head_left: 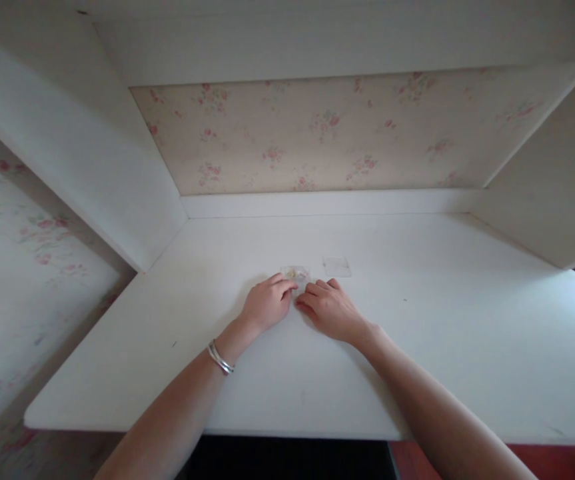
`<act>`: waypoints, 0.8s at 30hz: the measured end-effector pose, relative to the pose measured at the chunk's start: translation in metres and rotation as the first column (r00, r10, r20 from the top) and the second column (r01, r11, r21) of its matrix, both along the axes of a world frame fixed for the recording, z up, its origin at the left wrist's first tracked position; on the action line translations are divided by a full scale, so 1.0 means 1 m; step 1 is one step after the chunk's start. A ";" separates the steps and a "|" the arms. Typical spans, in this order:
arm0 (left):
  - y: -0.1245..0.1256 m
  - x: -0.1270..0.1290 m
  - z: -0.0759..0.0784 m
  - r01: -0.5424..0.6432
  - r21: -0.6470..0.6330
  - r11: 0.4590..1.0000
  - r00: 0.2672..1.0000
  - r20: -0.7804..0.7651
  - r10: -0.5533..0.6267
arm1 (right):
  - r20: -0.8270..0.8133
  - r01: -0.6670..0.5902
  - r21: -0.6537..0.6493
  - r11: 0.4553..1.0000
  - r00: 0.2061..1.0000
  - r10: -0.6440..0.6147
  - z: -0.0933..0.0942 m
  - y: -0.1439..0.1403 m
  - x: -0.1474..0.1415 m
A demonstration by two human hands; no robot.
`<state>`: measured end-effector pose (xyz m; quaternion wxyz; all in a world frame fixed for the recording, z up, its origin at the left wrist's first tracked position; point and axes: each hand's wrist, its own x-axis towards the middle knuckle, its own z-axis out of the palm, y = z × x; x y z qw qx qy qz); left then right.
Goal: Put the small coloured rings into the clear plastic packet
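Note:
Both my hands rest on a white desk (417,347), fingertips almost meeting at its middle. My left hand (267,303), with a silver bangle (220,359) on the wrist, has its fingers curled down on the surface. My right hand (331,308) lies beside it, fingers bent toward the left hand. Whether anything is pinched between the fingertips I cannot tell. Just beyond the fingers sits a small clear box (295,272) with tiny yellowish bits inside. A flat clear lid or square piece (337,267) lies to its right.
The desk sits in a white alcove with side panels (92,160) left and right and a floral wallpaper back (327,133). A low white ledge (327,202) runs along the back. Floral wall shows at far left; dark floor lies below the front edge.

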<state>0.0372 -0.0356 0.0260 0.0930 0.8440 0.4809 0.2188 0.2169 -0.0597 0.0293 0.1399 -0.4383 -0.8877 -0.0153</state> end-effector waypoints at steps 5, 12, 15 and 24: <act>0.001 -0.006 -0.005 0.001 -0.003 1.000 1.000 0.009 -0.001 | -0.009 0.003 0.001 1.000 1.000 -0.003 -0.001 0.001 -0.004; -0.001 -0.009 -0.005 -0.004 0.054 0.999 1.000 0.031 0.003 | -0.131 0.022 0.025 0.999 0.991 -0.019 -0.004 0.002 -0.001; -0.001 -0.010 -0.006 0.003 0.073 0.997 0.999 0.035 -0.005 | -0.263 0.039 0.008 0.999 0.964 -0.036 -0.005 0.005 0.003; -0.010 -0.004 -0.003 0.133 0.108 0.985 0.988 -0.098 -0.122 | -0.638 0.160 -0.094 0.983 0.748 -0.183 -0.009 0.021 0.011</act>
